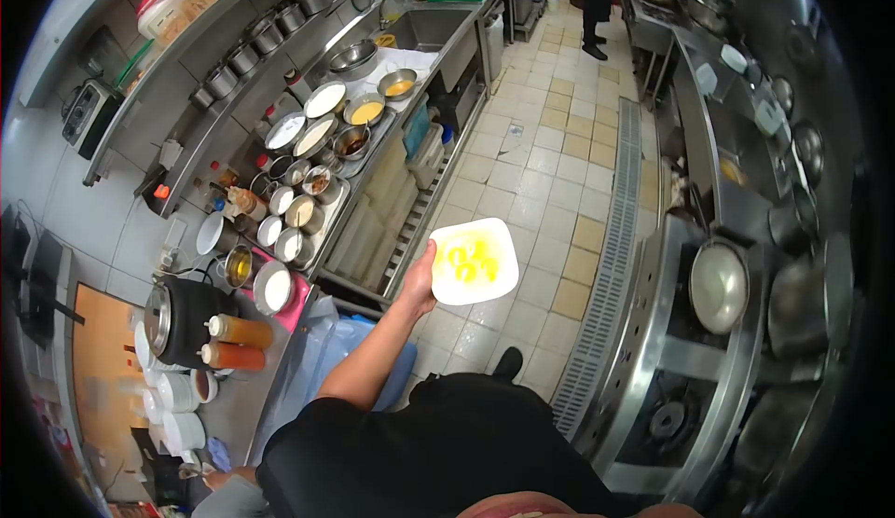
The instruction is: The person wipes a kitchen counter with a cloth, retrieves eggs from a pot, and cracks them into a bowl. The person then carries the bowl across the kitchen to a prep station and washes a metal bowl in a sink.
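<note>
My left hand (419, 282) is closed on the left edge of a white square plate (506, 284), with the thumb at its rim. The plate is held level over the tiled floor, between the counter and the stove. Several bright yellow pieces (463, 262) lie on it, washed out by glare, so what they are is unclear. My right hand does not show.
Metal bowls of ingredients (364, 110) crowd the left counter, near squeeze bottles (237, 357) and a black cooker (183, 320). A wok (718, 287) sits on the right stove. A person (598, 5) stands far up the aisle; another person's hand (219, 481) is at lower left.
</note>
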Tool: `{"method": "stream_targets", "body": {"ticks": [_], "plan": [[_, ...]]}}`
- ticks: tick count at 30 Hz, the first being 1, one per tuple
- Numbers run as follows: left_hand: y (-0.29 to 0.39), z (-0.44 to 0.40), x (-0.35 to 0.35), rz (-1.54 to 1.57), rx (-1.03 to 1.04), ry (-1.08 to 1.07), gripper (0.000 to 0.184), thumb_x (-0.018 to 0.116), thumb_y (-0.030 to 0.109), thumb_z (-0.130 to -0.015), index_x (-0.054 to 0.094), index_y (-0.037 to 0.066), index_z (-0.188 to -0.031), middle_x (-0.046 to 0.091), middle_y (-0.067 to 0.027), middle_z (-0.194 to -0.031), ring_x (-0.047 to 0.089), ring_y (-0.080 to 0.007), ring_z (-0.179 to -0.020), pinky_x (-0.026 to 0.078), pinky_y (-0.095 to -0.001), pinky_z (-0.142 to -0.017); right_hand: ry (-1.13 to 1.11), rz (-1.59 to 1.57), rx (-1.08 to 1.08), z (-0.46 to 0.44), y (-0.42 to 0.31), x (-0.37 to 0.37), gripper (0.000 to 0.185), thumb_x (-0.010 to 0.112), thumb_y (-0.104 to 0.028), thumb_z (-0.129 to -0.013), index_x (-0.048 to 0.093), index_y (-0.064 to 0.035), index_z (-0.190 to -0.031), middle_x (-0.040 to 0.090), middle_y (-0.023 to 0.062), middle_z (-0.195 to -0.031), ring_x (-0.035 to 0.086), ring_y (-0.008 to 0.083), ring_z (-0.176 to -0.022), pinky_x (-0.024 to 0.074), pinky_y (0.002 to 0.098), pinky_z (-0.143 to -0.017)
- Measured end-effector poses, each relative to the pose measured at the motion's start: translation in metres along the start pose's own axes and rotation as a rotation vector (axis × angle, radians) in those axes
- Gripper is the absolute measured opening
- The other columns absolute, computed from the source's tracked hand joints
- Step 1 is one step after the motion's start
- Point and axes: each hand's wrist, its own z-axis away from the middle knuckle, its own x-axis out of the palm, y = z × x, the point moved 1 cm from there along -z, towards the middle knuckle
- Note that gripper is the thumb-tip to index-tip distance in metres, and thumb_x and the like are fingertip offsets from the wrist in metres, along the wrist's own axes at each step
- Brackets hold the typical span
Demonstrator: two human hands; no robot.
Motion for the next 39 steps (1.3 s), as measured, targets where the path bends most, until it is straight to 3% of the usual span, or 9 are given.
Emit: {"method": "stream_targets", "body": {"ticks": [6,10,14,19,26,29,32,35,39], "plan": [[0.025,-0.116,-0.013,0.036,0.081,0.035,0.053,0.033,0.04,-0.104,0.048,-0.004,-0.129,0.061,-0.0135,-0.122,0.061,-0.0204,-0.107,0.047,-0.0325,-0.094,-0.001,0.181,-0.185,-0.04,-0.147,-0.065,0.036,0.047,-0.031,-0.096,0.061,0.0012,-0.104,0.067,0.0165,-0.087,0.067,0.0285,-0.082,0.0514,0.0375,-0.078],[0.052,-0.198,-0.005,0.071,0.132,0.085,0.052,0.033,0.039,-0.104,0.048,-0.004,-0.129,0.06,-0.0132,-0.122,0.06,-0.0198,-0.106,0.047,-0.0325,-0.093,0.128,0.149,-0.66,-0.126,-0.325,-0.112,0.035,0.048,-0.032,-0.098,0.062,-0.0016,-0.109,0.066,0.009,-0.088,0.065,0.0153,-0.081,0.0526,0.0293,-0.07],[0.08,-0.288,-0.009,0.08,0.12,0.062,0.055,0.034,0.043,-0.103,0.049,-0.005,-0.127,0.062,-0.0144,-0.119,0.062,-0.0218,-0.105,0.05,-0.0336,-0.091,-0.048,-0.141,-0.894,-0.096,-0.586,-0.127,0.042,0.044,-0.037,-0.102,0.054,-0.0021,-0.124,0.066,0.0089,-0.093,0.061,0.0125,-0.075,0.05,0.0259,-0.067],[0.128,-0.4,-0.021,0.106,0.158,0.12,0.05,0.037,0.036,-0.103,0.049,-0.004,-0.13,0.059,-0.0108,-0.123,0.058,-0.0157,-0.108,0.044,-0.0282,-0.094,-0.232,-0.112,-0.98,-0.065,-0.791,-0.094,0.05,0.037,-0.039,-0.103,0.039,-0.0037,-0.138,0.064,0.0084,-0.086,0.057,0.0115,-0.062,0.0483,0.0265,-0.062],[0.221,-0.524,-0.045,0.009,0.249,0.178,0.051,0.035,0.039,-0.104,0.046,-0.002,-0.132,0.059,-0.0127,-0.123,0.059,-0.0181,-0.109,0.047,-0.0303,-0.093,-0.144,-0.021,-1.043,-0.101,-0.978,-0.058,0.046,0.033,-0.036,-0.104,0.043,-0.0016,-0.132,0.057,0.0051,-0.081,0.053,0.0097,-0.054,0.0445,0.024,-0.05],[0.237,-0.581,-0.067,0.047,0.281,0.23,0.051,0.034,0.039,-0.104,0.045,-0.002,-0.132,0.059,-0.0121,-0.123,0.059,-0.0181,-0.108,0.047,-0.0303,-0.093,-0.085,0.074,-1.154,-0.167,-1.043,-0.046,0.039,0.034,-0.031,-0.104,0.051,-0.0011,-0.123,0.059,0.0053,-0.084,0.056,0.0121,-0.061,0.0466,0.0256,-0.057],[0.266,-0.629,-0.081,0.106,0.317,0.302,0.051,0.034,0.039,-0.104,0.046,-0.002,-0.132,0.058,-0.012,-0.123,0.059,-0.0185,-0.109,0.047,-0.0309,-0.094,-0.179,0.059,-1.213,-0.19,-1.117,-0.04,0.041,0.036,-0.031,-0.102,0.05,-0.0001,-0.126,0.066,0.0223,-0.097,0.066,0.0333,-0.092,0.0489,0.0392,-0.08],[0.297,-0.666,-0.083,0.167,0.352,0.413,0.05,0.034,0.039,-0.104,0.047,-0.001,-0.13,0.058,-0.012,-0.124,0.058,-0.0188,-0.111,0.046,-0.0318,-0.095,-0.226,0.169,-1.26,-0.21,-1.19,-0.034,0.036,0.035,-0.025,-0.104,0.052,0.0014,-0.12,0.064,0.0139,-0.095,0.062,0.0229,-0.091,0.0473,0.0337,-0.081],[0.307,-0.723,-0.106,0.264,0.421,0.609,0.05,0.034,0.038,-0.104,0.046,-0.002,-0.13,0.057,-0.0123,-0.124,0.057,-0.0183,-0.111,0.045,-0.0313,-0.096,-0.359,0.385,-1.277,-0.267,-1.277,-0.019,0.039,0.034,-0.027,-0.103,0.05,-0.0003,-0.126,0.065,0.0198,-0.101,0.064,0.0295,-0.095,0.0483,0.0377,-0.082]]}}
